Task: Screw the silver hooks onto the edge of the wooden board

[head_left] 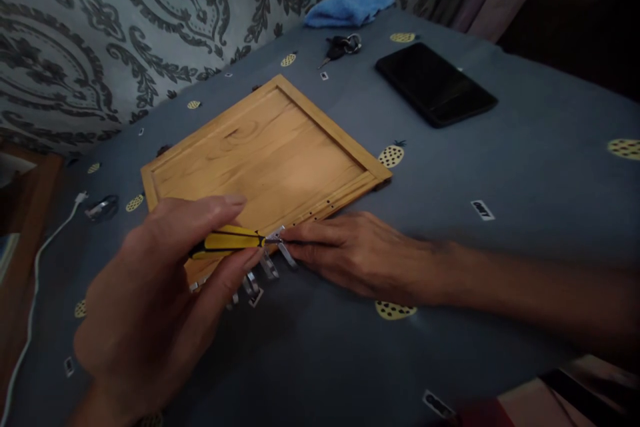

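A wooden board (260, 153) with a raised frame lies flat on a blue-grey sheet. Its near edge carries a row of metal hooks (261, 273). My left hand (160, 300) is closed around a yellow-and-black screwdriver (227, 242), whose tip meets a hook at that edge. My right hand (350, 250) lies on the sheet beside the board, its fingertips pinching the same metal hook (283, 243) against the board's edge.
A black tablet (435, 83) lies at the back right. Keys (343, 47) and a blue cloth (347, 9) sit near the patterned wall. At the left, a white cable (37, 267) and a small dark object (103, 208) rest on the sheet.
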{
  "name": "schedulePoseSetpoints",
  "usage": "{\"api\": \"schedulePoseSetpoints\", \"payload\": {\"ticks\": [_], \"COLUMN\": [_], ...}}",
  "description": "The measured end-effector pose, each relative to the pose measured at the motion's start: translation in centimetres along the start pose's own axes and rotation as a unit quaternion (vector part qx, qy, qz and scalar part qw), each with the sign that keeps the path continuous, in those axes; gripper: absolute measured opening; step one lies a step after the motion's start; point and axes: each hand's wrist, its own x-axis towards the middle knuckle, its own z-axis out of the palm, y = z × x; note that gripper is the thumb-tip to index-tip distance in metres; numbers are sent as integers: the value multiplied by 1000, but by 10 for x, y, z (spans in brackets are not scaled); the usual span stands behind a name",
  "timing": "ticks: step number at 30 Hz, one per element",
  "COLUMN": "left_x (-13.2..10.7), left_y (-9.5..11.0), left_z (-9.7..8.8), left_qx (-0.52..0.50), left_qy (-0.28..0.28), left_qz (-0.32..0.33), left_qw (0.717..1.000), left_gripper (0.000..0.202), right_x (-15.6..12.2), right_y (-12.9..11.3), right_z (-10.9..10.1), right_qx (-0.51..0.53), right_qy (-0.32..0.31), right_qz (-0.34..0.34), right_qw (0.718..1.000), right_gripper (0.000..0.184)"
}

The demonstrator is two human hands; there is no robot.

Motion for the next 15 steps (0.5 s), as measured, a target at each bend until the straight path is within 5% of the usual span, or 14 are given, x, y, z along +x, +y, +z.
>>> {"api": "schedulePoseSetpoints", "payload": {"ticks": [4,10,15], "left_x": [-2,5,3], "left_y": [-2,1,2], "left_z": [0,0,-1], "left_qx": [-56,20,-14], "left_qy": [-2,5,-13], "left_qz": [-14,-7,-10], "left_qw": [998,1000,1000], "left_gripper": [39,24,28], "right_x": [1,0,0], "right_y": [-1,0,0], "right_z": [-3,0,0], "right_qx": [2,-2,8], "right_qy": [-5,12,14], "right_qz": [-1,-6,-5], "right_qw": [1000,1000,1000], "right_gripper": [34,35,33]}}
